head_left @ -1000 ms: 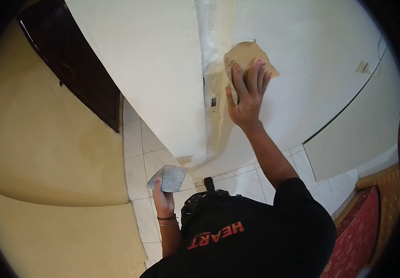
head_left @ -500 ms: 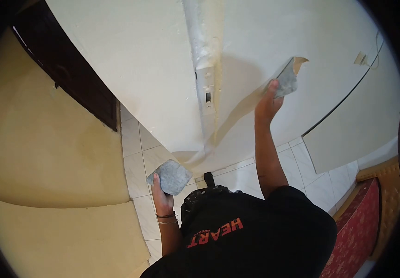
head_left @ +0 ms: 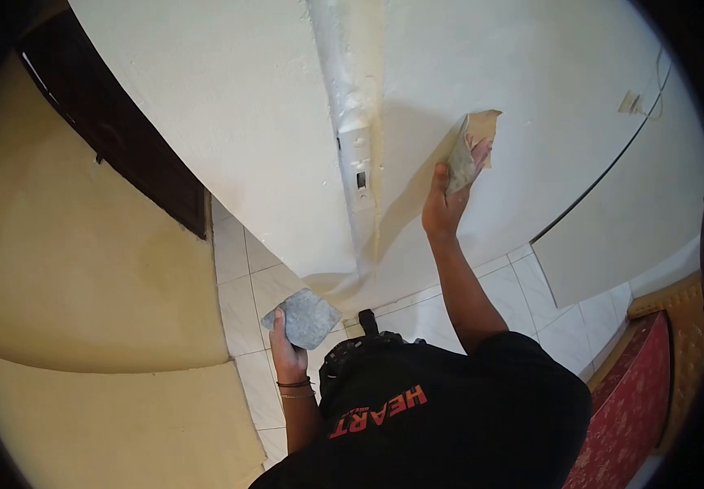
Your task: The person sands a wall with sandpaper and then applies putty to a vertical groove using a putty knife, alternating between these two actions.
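Note:
My left hand [head_left: 288, 357] is closed on a grey, roughly square piece of sandpaper [head_left: 309, 319], held low by my waist with the thumb over its edge. Raised in front of the white wall [head_left: 531, 73], my right hand [head_left: 446, 208] grips another piece of sandpaper [head_left: 463, 163]. That one is bent over, its grey face towards the left and its tan side showing at the right. Some fingertips show at its right edge; the others are hidden behind it. To its left, a metal strike plate [head_left: 358, 167] sits in the white-painted wall edge.
A dark brown door [head_left: 123, 114] stands at the upper left beside a yellowish wall [head_left: 91, 269]. White floor tiles [head_left: 425, 318] lie below. At the right are a pale board [head_left: 613, 220], a wall socket [head_left: 631, 102] and a red cushioned seat [head_left: 625, 407].
My right hand has moved left and slightly down along the wall, and its sandpaper has turned to show more tan. My left hand stays nearly in place.

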`<state>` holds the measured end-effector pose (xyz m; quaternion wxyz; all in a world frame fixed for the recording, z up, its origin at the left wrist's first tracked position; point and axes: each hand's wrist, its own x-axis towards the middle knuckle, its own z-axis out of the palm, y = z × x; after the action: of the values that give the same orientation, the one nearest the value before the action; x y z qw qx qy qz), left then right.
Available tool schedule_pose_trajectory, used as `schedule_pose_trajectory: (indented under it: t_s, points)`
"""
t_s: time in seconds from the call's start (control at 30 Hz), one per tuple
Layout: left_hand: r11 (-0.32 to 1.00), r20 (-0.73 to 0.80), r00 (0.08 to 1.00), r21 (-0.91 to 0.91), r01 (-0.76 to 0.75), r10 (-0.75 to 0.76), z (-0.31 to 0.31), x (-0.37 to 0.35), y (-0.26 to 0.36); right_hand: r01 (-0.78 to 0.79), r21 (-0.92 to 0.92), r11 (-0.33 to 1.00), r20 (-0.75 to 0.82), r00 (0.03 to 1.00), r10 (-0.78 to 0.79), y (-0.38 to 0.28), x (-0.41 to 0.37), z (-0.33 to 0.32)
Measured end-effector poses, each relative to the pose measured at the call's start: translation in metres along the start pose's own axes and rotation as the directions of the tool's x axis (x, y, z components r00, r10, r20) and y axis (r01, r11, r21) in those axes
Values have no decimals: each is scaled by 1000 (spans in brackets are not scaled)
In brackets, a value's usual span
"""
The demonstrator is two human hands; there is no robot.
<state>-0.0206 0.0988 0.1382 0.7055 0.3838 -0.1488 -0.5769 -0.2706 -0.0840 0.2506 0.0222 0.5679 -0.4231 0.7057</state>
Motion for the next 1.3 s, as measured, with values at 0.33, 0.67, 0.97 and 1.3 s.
schedule_pose_trajectory:
  t_s: [0.33,0.67,0.97,1.3]
  points:
    - [999,-35,999,-37,1,-2,-6,2,0,-77,20,997,-106,991,78,0,13,8]
    - [1000,-45,999,2,-4,4,-6,1,-2,-148,188,971,-148,973,177,3,23,4]
    - [998,-108,994,-69,10,-18,-1,0,-2,31,116,993,-160,987,-13,-29,45,17]
    - [998,-96,995,-66,-12,6,-13,2,-4,92,95,991,-221,973,-70,-51,99,21]
